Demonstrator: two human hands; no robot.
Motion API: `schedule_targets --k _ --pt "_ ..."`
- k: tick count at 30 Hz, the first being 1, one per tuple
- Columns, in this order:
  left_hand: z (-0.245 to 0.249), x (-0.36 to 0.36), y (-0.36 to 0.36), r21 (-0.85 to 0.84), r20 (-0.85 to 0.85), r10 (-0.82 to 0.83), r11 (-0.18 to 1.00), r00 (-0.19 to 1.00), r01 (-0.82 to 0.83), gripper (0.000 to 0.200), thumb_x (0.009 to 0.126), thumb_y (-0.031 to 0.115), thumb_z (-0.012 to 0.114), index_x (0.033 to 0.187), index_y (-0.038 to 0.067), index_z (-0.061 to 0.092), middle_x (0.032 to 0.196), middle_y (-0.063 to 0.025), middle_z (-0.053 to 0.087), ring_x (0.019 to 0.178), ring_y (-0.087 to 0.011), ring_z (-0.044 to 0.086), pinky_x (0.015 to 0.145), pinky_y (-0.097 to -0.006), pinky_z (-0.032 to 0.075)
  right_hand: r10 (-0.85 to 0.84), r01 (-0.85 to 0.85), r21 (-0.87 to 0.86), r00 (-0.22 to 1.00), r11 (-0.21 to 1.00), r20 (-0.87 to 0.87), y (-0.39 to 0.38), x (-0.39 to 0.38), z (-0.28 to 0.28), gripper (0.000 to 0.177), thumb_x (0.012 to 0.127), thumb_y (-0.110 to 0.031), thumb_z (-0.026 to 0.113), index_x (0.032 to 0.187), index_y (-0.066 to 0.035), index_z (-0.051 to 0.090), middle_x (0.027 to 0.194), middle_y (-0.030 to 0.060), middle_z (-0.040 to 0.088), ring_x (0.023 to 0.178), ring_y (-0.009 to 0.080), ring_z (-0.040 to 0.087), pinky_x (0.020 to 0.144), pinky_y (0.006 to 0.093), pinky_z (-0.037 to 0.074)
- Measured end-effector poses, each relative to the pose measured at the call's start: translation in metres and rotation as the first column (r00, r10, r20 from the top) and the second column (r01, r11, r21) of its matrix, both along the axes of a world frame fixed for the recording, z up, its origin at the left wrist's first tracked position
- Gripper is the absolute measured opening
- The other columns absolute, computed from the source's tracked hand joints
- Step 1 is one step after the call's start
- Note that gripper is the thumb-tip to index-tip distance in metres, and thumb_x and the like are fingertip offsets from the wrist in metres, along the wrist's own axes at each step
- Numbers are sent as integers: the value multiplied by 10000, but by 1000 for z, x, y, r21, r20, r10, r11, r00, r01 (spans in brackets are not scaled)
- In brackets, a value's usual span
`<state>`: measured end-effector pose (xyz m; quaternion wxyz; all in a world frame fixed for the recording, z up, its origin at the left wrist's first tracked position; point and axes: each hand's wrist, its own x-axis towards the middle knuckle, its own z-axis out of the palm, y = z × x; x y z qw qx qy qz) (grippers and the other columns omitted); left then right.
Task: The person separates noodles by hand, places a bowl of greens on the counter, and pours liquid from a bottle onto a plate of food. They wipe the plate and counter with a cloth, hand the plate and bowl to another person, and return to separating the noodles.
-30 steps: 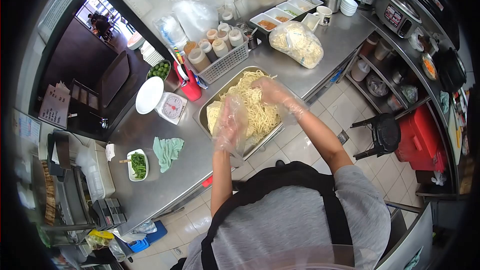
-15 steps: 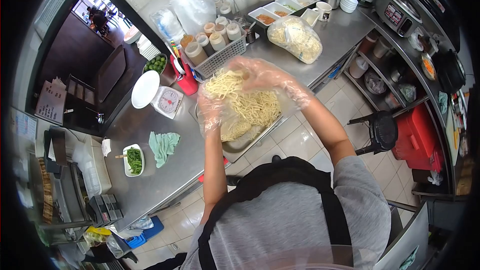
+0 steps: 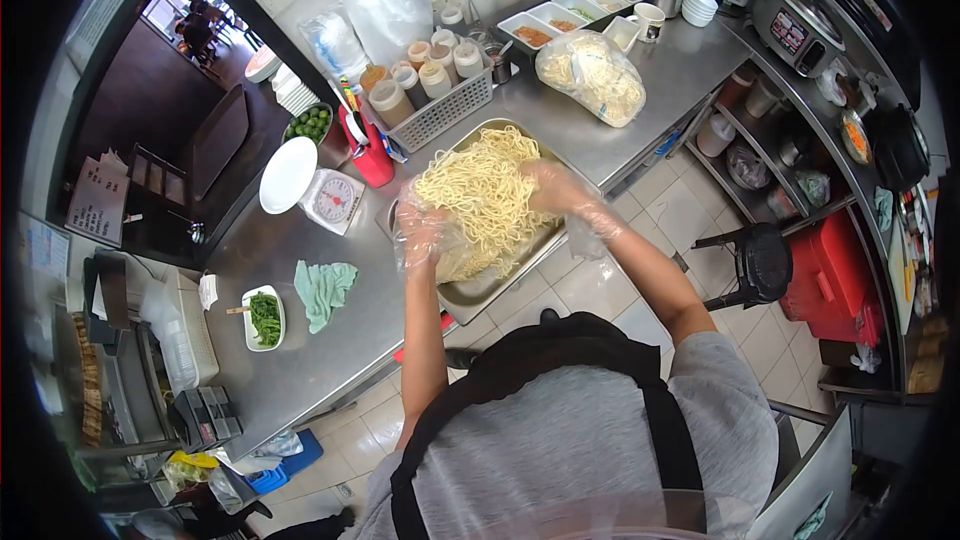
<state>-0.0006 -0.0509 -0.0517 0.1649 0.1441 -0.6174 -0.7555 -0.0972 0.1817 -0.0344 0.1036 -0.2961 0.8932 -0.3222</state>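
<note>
A large tangle of pale yellow noodles (image 3: 485, 195) fills the middle of a shallow metal tray (image 3: 462, 314) on the steel counter. My left hand (image 3: 420, 225), in a clear plastic glove, grips the noodles from the left side. From the right, my gloved right hand (image 3: 558, 188) holds the same mass, its fingertips sunk among the strands. Part of each hand's fingers is hidden by noodles and crinkled plastic.
A kitchen scale (image 3: 333, 198) and a white plate (image 3: 288, 175) stand left of the tray. Behind it is a grey basket (image 3: 440, 110) of squeeze bottles. A bag of noodles (image 3: 592, 78) lies back right. A green cloth (image 3: 325, 292) and a dish of greens (image 3: 264, 320) are left.
My right hand has come down and right from above the tray. The noodles, bunched and partly covered before, now spread wider and loosely between both hands. My left hand has barely shifted.
</note>
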Motion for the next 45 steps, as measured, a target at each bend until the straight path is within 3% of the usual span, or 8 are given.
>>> schedule_targets --k 8,23,27,32,35,38,41,45 --pt "55 -19 39 152 -117 -75 984 990 93 509 740 -95 556 1217 54 458 1044 -76 587 847 -165 609 648 -279 530 195 47 -642 934 765 300 6 -10 127 569 659 -35 728 1186 -1 516 1076 82 607 998 141 567 898 268 451" --pt "60 -19 17 -732 -203 -55 672 978 -113 644 648 105 766 1210 25 463 1113 -85 556 969 -223 568 863 -321 455 35 -37 -222 999 974 -14 -43 -18 124 551 752 -402 696 1152 -67 519 1004 147 618 972 251 586 846 335 445" --pt "40 -26 22 -697 -271 -69 702 960 -147 599 641 160 769 1153 50 477 1079 -109 552 939 -258 574 829 -369 456 568 -432 -468 798 771 199 -59 -18 95 592 762 -365 689 1241 -100 465 1156 148 573 1023 262 578 893 363 439" --pt "22 -16 18 -708 -67 47 702 997 -80 431 669 125 686 1065 92 519 971 -139 579 911 -313 577 785 -400 452 496 -436 -245 813 866 305 -32 -35 108 795 669 -215 749 1346 -119 343 1182 157 535 1076 249 552 964 360 423" --pt "20 -12 14 -748 -81 74 655 994 -110 439 646 81 652 1066 87 524 969 -132 579 888 -317 576 784 -389 457 488 -429 309 860 849 -149 -22 -68 70 892 572 -183 792 1344 -142 347 1220 188 517 1090 335 545 977 394 410" --pt "15 -3 14 -669 -110 113 727 988 -157 463 641 72 647 1086 88 521 988 -133 578 892 -310 576 795 -382 458 443 -480 370 877 795 186 -26 -68 36 985 477 -190 839 1333 -139 355 1270 226 475 1161 370 483 982 396 403" --pt "-6 0 10 -584 -158 94 794 983 -170 493 643 66 640 1119 93 512 1013 -129 577 900 -287 582 801 -364 461 277 -204 262 918 943 -283 -28 -42 -7 1036 423 -189 854 1328 -131 353 1294 222 459 1213 330 443 977 387 400" --pt "5 5 23 -682 -133 131 707 982 -187 505 658 71 636 1144 102 503 1020 -117 582 889 -257 590 793 -348 466 216 -216 -3 976 976 -32 -26 -41 -13 858 507 -115 788 1287 -150 432 1263 232 482 1172 322 480 956 373 405"
